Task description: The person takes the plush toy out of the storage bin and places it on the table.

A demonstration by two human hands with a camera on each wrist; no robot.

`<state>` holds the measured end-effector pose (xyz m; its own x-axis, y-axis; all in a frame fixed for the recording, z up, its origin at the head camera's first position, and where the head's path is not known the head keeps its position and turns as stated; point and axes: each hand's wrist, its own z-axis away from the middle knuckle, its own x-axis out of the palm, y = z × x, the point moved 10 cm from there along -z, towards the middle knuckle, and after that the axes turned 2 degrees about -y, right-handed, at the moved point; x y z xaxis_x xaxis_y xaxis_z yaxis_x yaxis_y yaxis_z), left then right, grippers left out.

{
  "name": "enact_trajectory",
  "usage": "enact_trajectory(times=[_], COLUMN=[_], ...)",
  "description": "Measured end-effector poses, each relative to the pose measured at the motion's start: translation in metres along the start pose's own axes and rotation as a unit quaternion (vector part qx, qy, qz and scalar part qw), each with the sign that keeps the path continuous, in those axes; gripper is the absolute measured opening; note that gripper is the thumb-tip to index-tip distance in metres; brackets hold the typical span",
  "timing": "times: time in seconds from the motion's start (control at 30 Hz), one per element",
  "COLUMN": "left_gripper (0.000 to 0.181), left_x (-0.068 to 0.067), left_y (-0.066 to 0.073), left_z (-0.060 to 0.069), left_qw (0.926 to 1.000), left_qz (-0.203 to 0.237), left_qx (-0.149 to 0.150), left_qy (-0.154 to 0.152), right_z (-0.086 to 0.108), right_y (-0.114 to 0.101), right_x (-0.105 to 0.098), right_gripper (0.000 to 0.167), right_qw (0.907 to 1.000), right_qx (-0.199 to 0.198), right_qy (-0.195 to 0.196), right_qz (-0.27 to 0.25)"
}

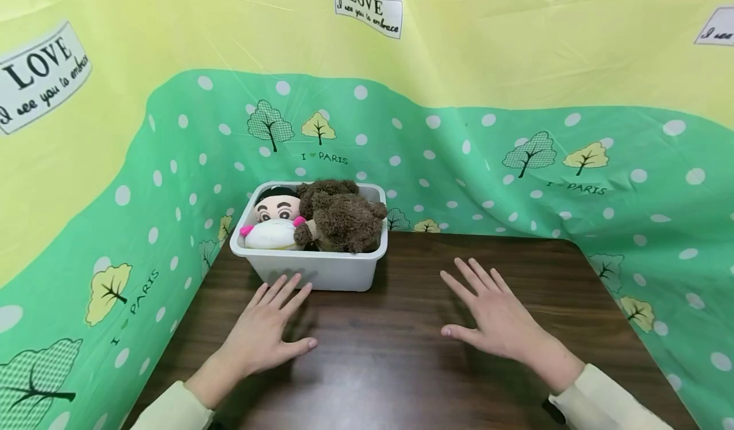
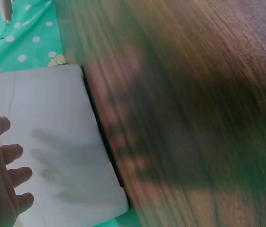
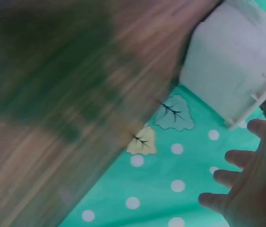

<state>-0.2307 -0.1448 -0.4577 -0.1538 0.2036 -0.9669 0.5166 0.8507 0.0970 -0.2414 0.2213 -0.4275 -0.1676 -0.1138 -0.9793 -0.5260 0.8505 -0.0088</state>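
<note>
A white plastic bin [image 1: 312, 271] stands at the back left of the table, filled with plush toys. Inside it lie a doll with a black-haired head [image 1: 278, 206], a white plush piece with pink ends [image 1: 274, 234], and dark brown fluffy plush [image 1: 350, 221] on the right. My left hand [image 1: 266, 331] is spread over the table just in front of the bin, holding nothing. Its fingertips overlap the bin's lower front in the head view; contact cannot be told. To the right of the bin, my right hand [image 1: 499, 315] is spread above the table, also holding nothing.
The dark brown wooden table [image 1: 378, 366] carries the bin. A green and yellow printed cloth [image 1: 459, 156] hangs behind it and along both sides, close to the bin's back.
</note>
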Motion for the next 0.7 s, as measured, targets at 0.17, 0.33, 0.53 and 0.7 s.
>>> enact_trajectory(times=[0.17,0.33,0.53,0.7], left_gripper=[0.097,0.088,0.071,0.053], left_x=[-0.008,-0.01,-0.004,0.002], left_y=[-0.003,-0.011,-0.027,-0.033], left_z=[-0.001,-0.005,-0.013,-0.025], left_qw=[0.9996,0.9929,0.9477,0.8731], left_qz=[0.019,0.103,0.286,0.45], left_qx=[-0.016,-0.058,-0.142,-0.188], left_qy=[0.013,0.014,0.004,0.005], right_z=[-0.015,-0.037,-0.072,-0.104], right_y=[-0.002,-0.007,-0.012,-0.016], right_x=[-0.018,-0.039,-0.056,-0.064], right_gripper=[0.101,0.101,0.094,0.087], right_qw=[0.9992,0.9951,0.9844,0.9666], right_qx=[-0.011,-0.012,0.001,-0.026], right_qy=[0.014,0.033,0.021,0.022], right_qz=[-0.036,-0.093,-0.175,-0.254])
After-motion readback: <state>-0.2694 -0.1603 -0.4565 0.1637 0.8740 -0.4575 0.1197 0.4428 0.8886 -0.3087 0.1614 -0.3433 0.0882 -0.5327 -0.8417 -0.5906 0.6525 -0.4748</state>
